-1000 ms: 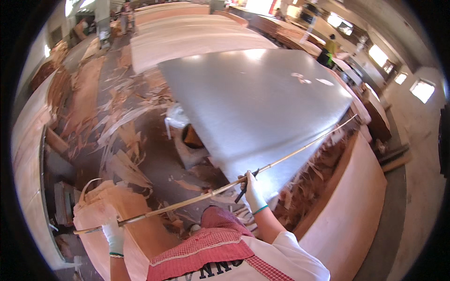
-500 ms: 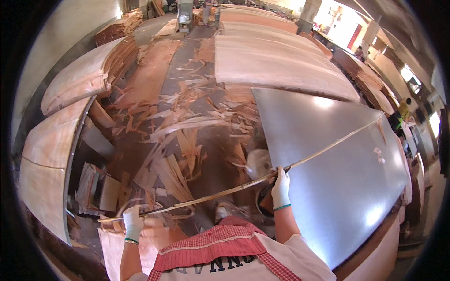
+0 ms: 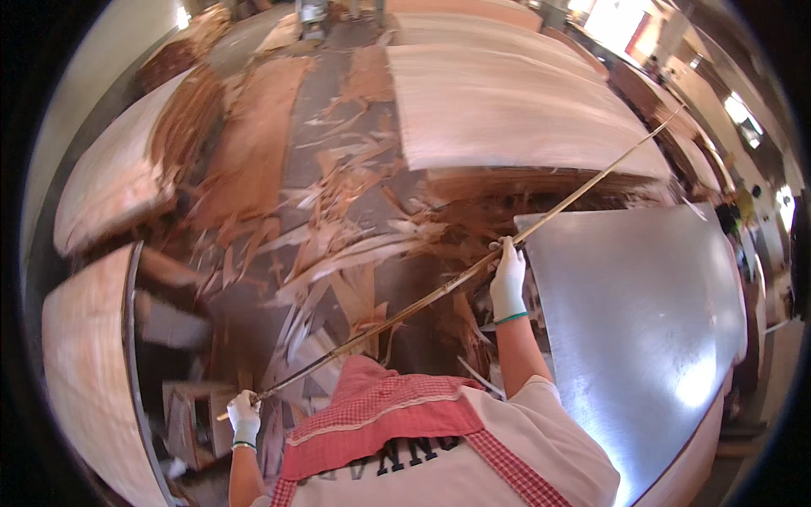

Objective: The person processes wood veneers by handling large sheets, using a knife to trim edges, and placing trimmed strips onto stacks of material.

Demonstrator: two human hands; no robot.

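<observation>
above black shirt lettering, gloved left fingers and right fingers snug around one long pole

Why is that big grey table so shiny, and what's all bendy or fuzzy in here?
Head view: the grey tabletop has white glare, perhaps from the bright window; head view: the fisheye lens curves the edge of the pale tabletop at left and leaves black corners; head view: the left veneer stack looks a little blurred, while the bamboo pole stands out fairly clearly.
</observation>
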